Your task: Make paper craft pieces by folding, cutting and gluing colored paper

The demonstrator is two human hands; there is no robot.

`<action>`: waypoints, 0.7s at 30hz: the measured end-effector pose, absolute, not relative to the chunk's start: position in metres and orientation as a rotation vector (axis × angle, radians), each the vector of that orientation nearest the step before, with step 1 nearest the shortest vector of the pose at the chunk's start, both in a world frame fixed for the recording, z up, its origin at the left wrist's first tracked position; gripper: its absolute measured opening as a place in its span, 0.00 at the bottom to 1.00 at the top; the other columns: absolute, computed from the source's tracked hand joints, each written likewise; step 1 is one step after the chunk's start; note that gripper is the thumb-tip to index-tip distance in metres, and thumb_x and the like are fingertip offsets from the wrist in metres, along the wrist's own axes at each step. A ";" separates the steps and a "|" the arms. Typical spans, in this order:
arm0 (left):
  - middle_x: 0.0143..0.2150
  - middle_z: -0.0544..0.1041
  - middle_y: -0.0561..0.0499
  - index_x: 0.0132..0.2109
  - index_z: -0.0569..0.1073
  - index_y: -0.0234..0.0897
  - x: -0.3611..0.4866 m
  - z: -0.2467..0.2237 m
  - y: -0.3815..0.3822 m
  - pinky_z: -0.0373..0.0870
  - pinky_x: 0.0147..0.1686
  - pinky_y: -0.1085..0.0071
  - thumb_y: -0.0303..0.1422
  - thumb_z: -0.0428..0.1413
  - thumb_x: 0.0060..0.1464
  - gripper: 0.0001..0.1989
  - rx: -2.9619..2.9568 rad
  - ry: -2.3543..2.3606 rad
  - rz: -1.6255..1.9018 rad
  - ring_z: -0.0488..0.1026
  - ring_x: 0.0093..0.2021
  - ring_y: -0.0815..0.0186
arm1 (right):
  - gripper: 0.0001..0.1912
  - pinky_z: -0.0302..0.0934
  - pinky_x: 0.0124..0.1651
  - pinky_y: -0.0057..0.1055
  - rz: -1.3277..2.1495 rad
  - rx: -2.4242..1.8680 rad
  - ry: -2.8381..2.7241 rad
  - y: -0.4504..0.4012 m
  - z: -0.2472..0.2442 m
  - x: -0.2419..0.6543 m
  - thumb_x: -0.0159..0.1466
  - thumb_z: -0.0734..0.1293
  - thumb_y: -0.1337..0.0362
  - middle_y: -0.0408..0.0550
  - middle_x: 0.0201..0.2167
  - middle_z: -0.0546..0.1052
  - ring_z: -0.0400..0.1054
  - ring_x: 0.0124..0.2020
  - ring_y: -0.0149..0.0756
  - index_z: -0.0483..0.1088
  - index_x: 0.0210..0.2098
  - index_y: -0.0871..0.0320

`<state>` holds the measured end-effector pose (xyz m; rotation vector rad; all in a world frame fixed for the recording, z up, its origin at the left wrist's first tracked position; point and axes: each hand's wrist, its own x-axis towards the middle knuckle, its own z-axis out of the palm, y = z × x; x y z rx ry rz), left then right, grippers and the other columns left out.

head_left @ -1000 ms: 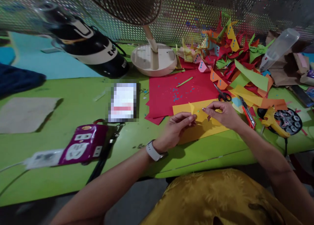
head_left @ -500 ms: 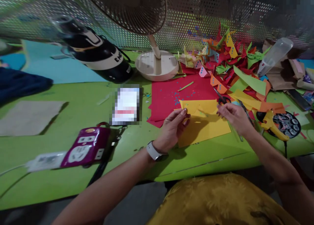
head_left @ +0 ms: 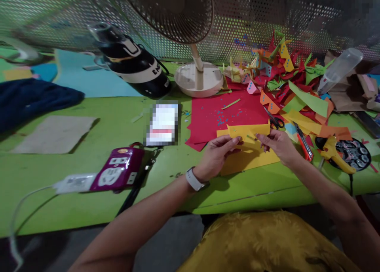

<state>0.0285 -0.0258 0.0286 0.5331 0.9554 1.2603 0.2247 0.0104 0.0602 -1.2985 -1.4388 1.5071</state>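
A yellow paper piece (head_left: 249, 129) with a raised upper edge is pinched between the fingers of both hands. My left hand (head_left: 218, 155), with a white-banded watch on its wrist, grips the lower left part with thumb and fingers. My right hand (head_left: 277, 145) closes on its right side, fingertips bent inward. A small greenish strip shows on the paper between the hands. Beneath them a larger yellow sheet (head_left: 252, 163) lies on the green table, partly in shadow. Behind it, red paper (head_left: 204, 114) is sprinkled with small blue bits.
Scissors (head_left: 276, 121), a red cutter knife (head_left: 304, 143) and a yellow glue gun (head_left: 335, 153) lie to the right. Cut colored paper (head_left: 285, 78) is heaped behind. A fan (head_left: 198, 80), black bottle (head_left: 139, 68), phone (head_left: 162, 123) and purple power strip (head_left: 120, 169) stand or lie leftward.
My right hand has moved left, closer to my left hand, and now pinches the yellow piece nearer its middle. The view has shifted slightly left.
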 end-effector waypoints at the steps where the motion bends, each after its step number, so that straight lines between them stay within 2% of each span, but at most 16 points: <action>1: 0.31 0.82 0.52 0.25 0.78 0.37 0.029 0.030 -0.026 0.75 0.30 0.75 0.40 0.75 0.29 0.18 0.543 0.969 1.259 0.79 0.33 0.68 | 0.25 0.59 0.21 0.26 1.481 -1.316 -1.447 0.011 0.060 0.225 0.48 0.75 0.42 0.39 0.18 0.71 0.61 0.17 0.25 0.70 0.25 0.57; 6: 0.31 0.82 0.52 0.28 0.80 0.38 0.028 0.031 -0.025 0.73 0.26 0.78 0.41 0.75 0.30 0.18 0.519 1.003 1.290 0.79 0.32 0.68 | 0.23 0.57 0.20 0.26 1.287 -1.387 -1.501 -0.001 0.065 0.251 0.50 0.75 0.42 0.39 0.16 0.69 0.61 0.17 0.26 0.70 0.23 0.56; 9: 0.31 0.81 0.53 0.29 0.80 0.39 0.024 0.028 -0.023 0.72 0.26 0.79 0.40 0.75 0.31 0.18 0.490 1.037 1.338 0.79 0.31 0.69 | 0.23 0.56 0.19 0.26 1.095 -1.439 -1.563 -0.024 0.072 0.286 0.57 0.71 0.42 0.39 0.15 0.68 0.61 0.16 0.28 0.71 0.23 0.55; 11: 0.30 0.81 0.53 0.30 0.80 0.40 0.022 0.025 -0.023 0.72 0.26 0.79 0.39 0.75 0.32 0.17 0.481 1.058 1.342 0.78 0.31 0.69 | 0.25 0.57 0.19 0.29 0.882 -1.520 -1.609 -0.044 0.077 0.314 0.64 0.65 0.43 0.41 0.14 0.67 0.62 0.15 0.30 0.70 0.21 0.55; 13: 0.31 0.82 0.54 0.31 0.80 0.41 0.020 0.024 -0.022 0.72 0.27 0.78 0.38 0.74 0.33 0.16 0.468 1.058 1.350 0.79 0.33 0.69 | 0.23 0.62 0.24 0.33 0.558 -1.631 -1.669 -0.065 0.081 0.343 0.67 0.62 0.48 0.44 0.16 0.70 0.65 0.17 0.34 0.71 0.22 0.53; 15: 0.32 0.82 0.55 0.31 0.80 0.42 0.019 0.023 -0.022 0.73 0.28 0.78 0.38 0.75 0.32 0.16 0.462 1.060 1.352 0.79 0.34 0.68 | 0.16 0.67 0.35 0.38 0.126 -1.717 -1.696 -0.081 0.083 0.370 0.67 0.64 0.53 0.50 0.24 0.76 0.72 0.27 0.41 0.71 0.25 0.52; 16: 0.32 0.82 0.55 0.31 0.80 0.42 0.019 0.024 -0.022 0.73 0.28 0.78 0.38 0.75 0.32 0.16 0.462 1.064 1.353 0.80 0.34 0.68 | 0.10 0.69 0.42 0.41 -0.065 -1.787 -1.730 -0.087 0.083 0.383 0.65 0.65 0.55 0.53 0.31 0.79 0.75 0.35 0.45 0.73 0.32 0.52; 17: 0.32 0.83 0.54 0.31 0.81 0.43 0.019 0.024 -0.022 0.73 0.28 0.77 0.39 0.75 0.32 0.16 0.463 1.071 1.353 0.80 0.34 0.68 | 0.10 0.67 0.51 0.44 -0.195 -1.890 -1.797 -0.091 0.081 0.394 0.64 0.65 0.57 0.56 0.41 0.80 0.74 0.44 0.49 0.74 0.41 0.52; 19: 0.31 0.83 0.54 0.31 0.81 0.43 0.019 0.026 -0.022 0.74 0.28 0.77 0.39 0.75 0.32 0.16 0.468 1.081 1.361 0.80 0.34 0.68 | 0.22 0.62 0.60 0.50 -0.374 -2.108 -1.921 -0.094 0.073 0.414 0.63 0.63 0.60 0.61 0.55 0.74 0.68 0.58 0.54 0.68 0.56 0.55; 21: 0.32 0.83 0.54 0.31 0.81 0.43 0.020 0.027 -0.023 0.74 0.29 0.77 0.39 0.74 0.34 0.15 0.479 1.083 1.371 0.80 0.34 0.68 | 0.29 0.60 0.62 0.51 -0.387 -2.247 -2.021 -0.091 0.062 0.429 0.61 0.62 0.61 0.64 0.61 0.70 0.64 0.62 0.56 0.62 0.62 0.60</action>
